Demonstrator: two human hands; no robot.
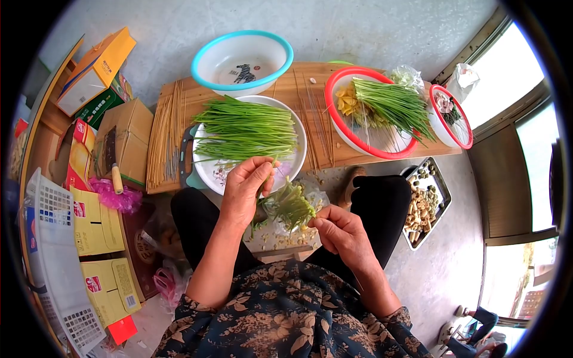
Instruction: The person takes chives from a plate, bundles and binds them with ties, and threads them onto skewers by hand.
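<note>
Pinched narrowly at both ends, a folded green bunch (291, 207) hangs between two hands.
Fingertips of the left hand (249, 182) close on a thin green strand, while the right hand (346, 235) pinches the bunch's other end; whether a stick runs inside, I cannot tell. Held above the lap, its long axis slants from upper left to lower right, toward the right hand. It looks partly worked. Just beyond, a white plate (302, 140) bears many loose green stems (245, 131), lying crosswise, so much seems left; farther away, thin sticks (164, 134) lie to the left, and a red-rimmed bowl (329, 98) holds more greens.
</note>
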